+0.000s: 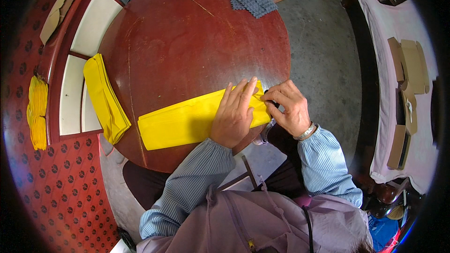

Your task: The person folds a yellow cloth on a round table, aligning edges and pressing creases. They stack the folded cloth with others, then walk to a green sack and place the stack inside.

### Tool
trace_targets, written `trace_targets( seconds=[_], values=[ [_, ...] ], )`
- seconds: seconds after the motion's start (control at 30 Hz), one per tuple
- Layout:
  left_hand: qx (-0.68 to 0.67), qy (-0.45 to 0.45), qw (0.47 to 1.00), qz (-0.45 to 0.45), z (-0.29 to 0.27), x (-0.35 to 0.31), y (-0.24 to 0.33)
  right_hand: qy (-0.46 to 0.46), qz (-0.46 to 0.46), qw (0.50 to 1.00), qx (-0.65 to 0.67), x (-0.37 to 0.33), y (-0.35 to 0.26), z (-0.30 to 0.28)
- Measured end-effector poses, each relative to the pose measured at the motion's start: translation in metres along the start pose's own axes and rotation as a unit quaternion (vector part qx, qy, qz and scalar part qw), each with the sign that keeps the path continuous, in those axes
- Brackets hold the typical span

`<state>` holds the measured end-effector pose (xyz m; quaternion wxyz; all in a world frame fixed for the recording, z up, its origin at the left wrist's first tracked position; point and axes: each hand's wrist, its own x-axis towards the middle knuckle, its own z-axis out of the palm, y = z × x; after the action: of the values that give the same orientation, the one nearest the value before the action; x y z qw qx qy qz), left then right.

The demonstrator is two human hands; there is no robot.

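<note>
A long, folded yellow sheet (183, 122), of cloth or thin plastic, lies slantwise across the near part of the round red table (201, 42). My left hand (234, 112) rests flat on it toward its right end, fingers stretched out and slightly apart. At that right end, by the table's edge, my right hand (288, 105) is closed, thumb and fingers pinching the sheet's end. A small dark spot shows by these fingertips; I cannot make out what it is. Another folded yellow bundle (105, 98) hangs partly over the table's left edge.
A grey textured cloth (253, 3) lies at the table's far right. White-fronted drawers (71, 94) stand close on the left, with a stack of yellow folded pieces (37, 112) beyond. At the right, opened cardboard boxes (415, 68) lie on a pale pink cover (382, 33).
</note>
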<state>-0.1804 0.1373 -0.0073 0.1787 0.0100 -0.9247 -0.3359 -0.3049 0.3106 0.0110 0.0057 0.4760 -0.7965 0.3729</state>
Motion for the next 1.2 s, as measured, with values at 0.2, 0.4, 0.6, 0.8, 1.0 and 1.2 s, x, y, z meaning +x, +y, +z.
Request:
trace_targets(
  seconds=[0.2, 0.4, 0.6, 0.8, 1.0, 1.2],
  values=[
    [0.004, -0.001, 1.000, 0.000, 0.0011, -0.0001, -0.0009, 0.001, 0.026, 0.999, 0.036, -0.0002, 0.0020, 0.0027],
    [0.013, -0.007, 1.000, -0.006, 0.0005, -0.0005, -0.0002, -0.013, 0.051, 0.998, 0.034, 0.0005, 0.0053, 0.0029],
    [0.030, 0.002, 1.000, -0.004, 0.0019, -0.0011, -0.0001, -0.022, 0.058, 0.998, 0.034, -0.0003, 0.0054, 0.0034],
    [0.017, 0.005, 1.000, 0.000, 0.0033, -0.0015, -0.0020, -0.004, 0.023, 1.000, 0.018, 0.0018, 0.0019, 0.0014],
    [0.011, 0.004, 1.000, -0.001, 0.0034, -0.0021, -0.0026, -0.005, 0.017, 1.000, -0.001, 0.0024, 0.0000, 0.0008],
    [0.014, 0.002, 1.000, -0.005, 0.0032, -0.0017, -0.0021, -0.005, 0.035, 0.999, 0.013, 0.0026, 0.0010, 0.0014]
  ],
)
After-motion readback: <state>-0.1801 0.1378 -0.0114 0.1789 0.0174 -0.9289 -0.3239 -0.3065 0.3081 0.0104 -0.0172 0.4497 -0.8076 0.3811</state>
